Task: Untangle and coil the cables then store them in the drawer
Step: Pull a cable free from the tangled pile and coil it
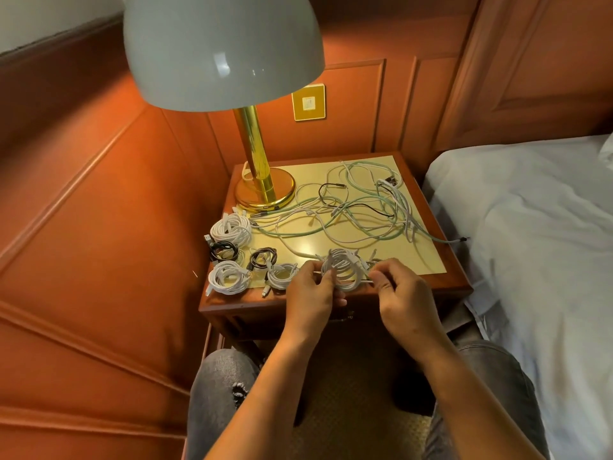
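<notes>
White coil [341,270] pinched between fingers of left hand [310,293] and right hand [404,298].

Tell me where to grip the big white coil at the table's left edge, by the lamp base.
Pinch the white coil across its bundled loops on the near-left side, coming from above. It lies flat, clear of the lamp base; its right side meets the loose tangle, so a grip there may snag strands.

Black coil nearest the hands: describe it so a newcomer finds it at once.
Start at the brass lamp on the nightstand, then drop to the finished coils at the front left. Among them, the black coil sits between two white coils, the smaller of the two black ones.
</notes>
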Demonstrator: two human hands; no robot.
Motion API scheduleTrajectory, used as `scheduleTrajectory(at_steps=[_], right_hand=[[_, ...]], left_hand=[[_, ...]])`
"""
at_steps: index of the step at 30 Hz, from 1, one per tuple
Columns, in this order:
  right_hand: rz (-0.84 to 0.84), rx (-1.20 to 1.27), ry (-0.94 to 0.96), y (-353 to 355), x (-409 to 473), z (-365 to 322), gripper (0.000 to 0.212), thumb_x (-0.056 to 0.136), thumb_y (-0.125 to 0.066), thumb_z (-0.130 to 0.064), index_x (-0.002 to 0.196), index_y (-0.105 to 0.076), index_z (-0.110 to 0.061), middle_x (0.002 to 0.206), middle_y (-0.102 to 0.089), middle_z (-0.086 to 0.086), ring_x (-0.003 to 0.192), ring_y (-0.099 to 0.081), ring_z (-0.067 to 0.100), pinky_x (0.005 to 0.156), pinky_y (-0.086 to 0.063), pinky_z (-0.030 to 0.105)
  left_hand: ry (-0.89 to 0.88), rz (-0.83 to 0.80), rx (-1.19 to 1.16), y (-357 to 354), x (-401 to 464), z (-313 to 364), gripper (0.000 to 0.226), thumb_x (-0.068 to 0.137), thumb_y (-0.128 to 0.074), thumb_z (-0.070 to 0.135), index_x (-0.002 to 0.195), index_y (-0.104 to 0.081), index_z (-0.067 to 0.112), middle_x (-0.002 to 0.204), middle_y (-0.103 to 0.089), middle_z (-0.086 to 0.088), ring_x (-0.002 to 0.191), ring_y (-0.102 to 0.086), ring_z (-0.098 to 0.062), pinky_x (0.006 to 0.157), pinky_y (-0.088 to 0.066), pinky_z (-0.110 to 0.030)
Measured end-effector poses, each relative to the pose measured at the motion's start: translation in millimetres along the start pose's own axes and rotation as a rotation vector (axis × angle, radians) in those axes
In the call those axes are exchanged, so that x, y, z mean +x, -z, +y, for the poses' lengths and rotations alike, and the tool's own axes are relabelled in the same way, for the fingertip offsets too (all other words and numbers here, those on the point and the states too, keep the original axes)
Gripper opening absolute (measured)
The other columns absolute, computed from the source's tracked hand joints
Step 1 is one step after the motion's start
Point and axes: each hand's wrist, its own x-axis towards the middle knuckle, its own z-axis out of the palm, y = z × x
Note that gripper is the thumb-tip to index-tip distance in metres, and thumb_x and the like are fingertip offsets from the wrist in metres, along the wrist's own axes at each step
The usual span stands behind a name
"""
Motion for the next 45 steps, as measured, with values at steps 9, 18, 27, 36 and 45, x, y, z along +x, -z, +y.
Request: scheduleTrajectory(at_steps=[9, 18, 27, 36, 45], right_hand=[[0.099, 0.454, -0.207, 12, 9, -3, 0.015, 0.099, -0.051, -0.02, 0.091, -0.062, -0.014, 0.077, -0.062, -0.005, 0.065, -0.055, 0.004, 0.06, -0.045, 0.019], [-0.099, -0.347, 0.077, 15, 17, -24, 0.008, 0.095, -0.06, -0.018, 0.093, -0.065, -0.012, 0.084, -0.061, -0.002, 0.069, -0.052, 0.002, 0.057, -0.038, 0.007], [-0.288, 0.349, -0.304, 14, 32, -11, 0.048, 0.09, -0.064, -0.007, 0.133, -0.051, -0.026, 0.114, -0.061, 0.003, 0.097, -0.066, 0.016, 0.07, -0.057, 0.023], [-0.474, 0.651, -0.395, 19, 36, 9, 0.018, 0.096, -0.056, -0.012, 0.11, -0.066, -0.005, 0.09, -0.065, 0.013, 0.057, -0.047, 0.012, 0.043, -0.038, 0.024], [-0.385, -0.005, -0.143, 43, 40, 1, 0.024, 0.092, -0.063, -0.008, 0.088, -0.071, -0.03, 0.098, -0.07, -0.011, 0.097, -0.062, 0.003, 0.084, -0.049, 0.02]], left_hand=[[0.014, -0.038, 0.013, 4, 0, 5, 0.009, 0.098, -0.054, 0.016, 0.099, -0.06, 0.009, 0.07, -0.063, -0.004, 0.059, -0.062, -0.014, 0.065, -0.056, -0.039], [-0.163, 0.02, 0.272, -7, -5, 17, 0.013, 0.097, -0.057, 0.016, 0.085, -0.054, 0.02, 0.066, -0.065, -0.005, 0.05, -0.063, -0.011, 0.05, -0.052, -0.027], [-0.152, -0.119, 0.179, -1, -7, 25, 0.009, 0.097, -0.057, 0.014, 0.088, -0.057, 0.014, 0.065, -0.064, -0.007, 0.052, -0.062, -0.018, 0.054, -0.053, -0.04], [0.046, -0.202, -0.051, 14, 3, 25, 0.008, 0.096, -0.056, 0.007, 0.096, -0.06, 0.0, 0.069, -0.064, -0.008, 0.052, -0.059, -0.012, 0.047, -0.048, -0.021], [0.092, -0.154, -0.071, 27, 12, 27, 0.012, 0.097, -0.055, 0.006, 0.085, -0.059, 0.004, 0.066, -0.059, -0.004, 0.053, -0.056, -0.011, 0.049, -0.047, -0.022]])
